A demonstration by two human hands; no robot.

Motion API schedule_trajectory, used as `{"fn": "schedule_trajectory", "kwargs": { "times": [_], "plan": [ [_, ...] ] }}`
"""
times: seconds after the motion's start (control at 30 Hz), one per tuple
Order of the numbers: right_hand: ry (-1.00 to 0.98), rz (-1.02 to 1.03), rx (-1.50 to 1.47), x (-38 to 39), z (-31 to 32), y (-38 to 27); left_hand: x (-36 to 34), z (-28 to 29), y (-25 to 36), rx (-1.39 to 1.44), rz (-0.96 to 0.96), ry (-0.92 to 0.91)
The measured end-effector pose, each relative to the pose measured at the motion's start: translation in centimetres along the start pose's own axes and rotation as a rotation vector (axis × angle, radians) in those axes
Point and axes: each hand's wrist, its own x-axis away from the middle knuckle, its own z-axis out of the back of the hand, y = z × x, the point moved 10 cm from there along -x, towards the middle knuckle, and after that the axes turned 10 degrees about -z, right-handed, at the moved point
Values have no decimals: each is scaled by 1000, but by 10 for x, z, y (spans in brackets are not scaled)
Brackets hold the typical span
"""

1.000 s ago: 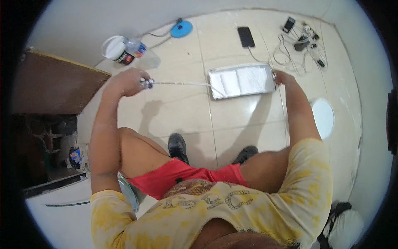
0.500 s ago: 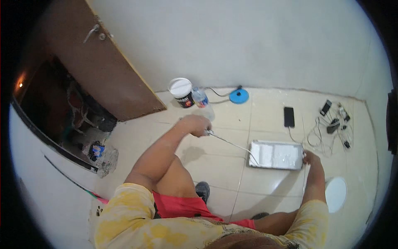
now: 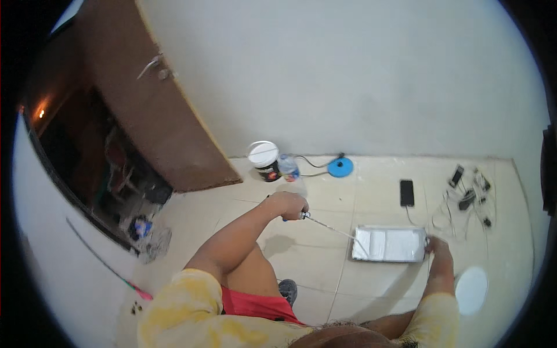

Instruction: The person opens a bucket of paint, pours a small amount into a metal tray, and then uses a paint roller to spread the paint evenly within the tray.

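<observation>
The left hand has its fingers clamped around the handle of a thin, pale metal rod, whose bent far end reaches into the left part of a shallow, rectangular, white-coated tray on the glossy cream tile floor; the right hand is at the tray's right end, its fingers seemingly closed on the edge, though partly hidden. If the two hands pull unevenly, the tray could tip or skid on the smooth tile and slop what looks like wet white paint. The pale cable from the flat black smartphone runs close to the tray's far edge, so a shove that way might snag it or smear the phone. As for writing, the white plastic bucket with a black label carries pale lettering and a reddish patch, and the clear plastic bottle wears a blue-and-red wrapper, its print too small to make out
</observation>
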Motion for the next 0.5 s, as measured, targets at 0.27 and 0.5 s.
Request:
{"fn": "schedule_trajectory", "kwargs": {
  "times": [0.27,0.5],
  "plan": [
    [200,-40,200,91,51,-80,16,6,1,6,13,-7],
    [196,-49,172,70,38,-67,5,-2,12,-31,-6,14]
  ]
}}
